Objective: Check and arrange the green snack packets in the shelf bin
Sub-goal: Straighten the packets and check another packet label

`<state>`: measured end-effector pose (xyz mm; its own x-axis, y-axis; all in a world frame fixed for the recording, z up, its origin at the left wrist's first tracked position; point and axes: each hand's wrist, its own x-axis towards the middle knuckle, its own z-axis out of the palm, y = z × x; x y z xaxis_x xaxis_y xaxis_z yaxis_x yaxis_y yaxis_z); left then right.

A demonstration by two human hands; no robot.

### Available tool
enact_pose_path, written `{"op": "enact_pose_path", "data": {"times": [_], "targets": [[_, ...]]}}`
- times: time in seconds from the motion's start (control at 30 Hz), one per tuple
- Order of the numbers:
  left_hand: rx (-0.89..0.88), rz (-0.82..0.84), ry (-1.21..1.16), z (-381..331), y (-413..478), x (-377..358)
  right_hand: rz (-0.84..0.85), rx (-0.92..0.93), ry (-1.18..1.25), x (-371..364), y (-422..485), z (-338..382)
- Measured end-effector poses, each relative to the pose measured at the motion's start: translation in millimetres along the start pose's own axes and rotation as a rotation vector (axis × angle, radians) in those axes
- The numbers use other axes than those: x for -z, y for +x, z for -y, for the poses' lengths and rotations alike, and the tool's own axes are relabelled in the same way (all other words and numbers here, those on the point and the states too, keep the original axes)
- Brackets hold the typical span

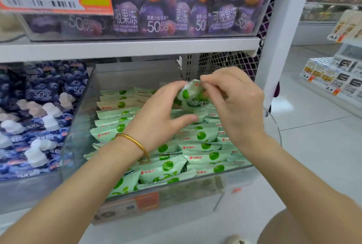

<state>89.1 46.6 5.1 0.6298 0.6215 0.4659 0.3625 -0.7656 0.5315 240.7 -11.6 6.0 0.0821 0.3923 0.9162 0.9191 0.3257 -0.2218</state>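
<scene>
A clear plastic shelf bin (78, 126) holds several pale green snack packets (197, 136) with green circles and red logos, lying in rough rows. One green packet (189, 92) is lifted above the pile, near the bin's back. My left hand (156, 114), with a gold bangle at the wrist, grips the packet's left side. My right hand (233, 102) pinches its upper right end between fingertips. Much of the held packet is hidden behind my fingers.
A neighbouring bin (35, 118) on the left holds blue jelly pouches with white caps. The shelf above (127, 47) carries purple plum pouches and a price tag. A white upright post (278, 37) stands right of the bin, with the aisle floor and other shelves beyond.
</scene>
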Motion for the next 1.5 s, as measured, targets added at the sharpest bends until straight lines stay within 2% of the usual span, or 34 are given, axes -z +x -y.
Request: {"op": "enact_pose_path", "data": {"times": [0.1, 0.23, 0.27, 0.33, 0.4, 0.53, 0.7, 1.2, 1.3, 1.4, 1.43, 1.5], "targets": [[0.079, -0.071, -0.16, -2, -3, 3, 0.023, -0.099, 0.124, 1, 8, 13], [0.287, -0.084, -0.508, 5, -6, 17, 0.102, -0.332, 0.105, 0, 10, 5], [0.324, -0.07, -0.557, 7, -7, 19, 0.15, -0.446, 0.163, 0, 9, 2], [0.38, -0.029, -0.645, 12, -9, 19, 0.261, -0.709, 0.434, -2, 7, 1], [0.431, 0.017, -0.758, 14, -11, 18, 0.32, -0.86, 0.66, -5, 6, 1], [0.41, 0.107, -0.881, 15, -12, 17, 0.313, -0.883, 0.732, -10, 6, 1], [0.352, 0.183, -0.862, 13, -13, 18, 0.274, -0.942, 0.776, -8, 5, -2], [0.272, 0.213, -0.797, 8, -14, 21, 0.193, -1.059, 0.909, -2, 5, -1], [0.279, 0.189, -0.753, 8, -13, 22, 0.182, -1.064, 0.923, -3, 5, 0], [0.325, 0.09, -0.703, 5, -12, 21, 0.156, -1.057, 0.912, -3, 5, 1], [0.327, 0.045, -0.655, 2, -13, 21, 0.141, -1.059, 0.907, -4, 4, 1], [0.263, -0.049, -0.395, 0, -15, 19, 0.11, -1.069, 0.9, -5, 2, 3]]}}
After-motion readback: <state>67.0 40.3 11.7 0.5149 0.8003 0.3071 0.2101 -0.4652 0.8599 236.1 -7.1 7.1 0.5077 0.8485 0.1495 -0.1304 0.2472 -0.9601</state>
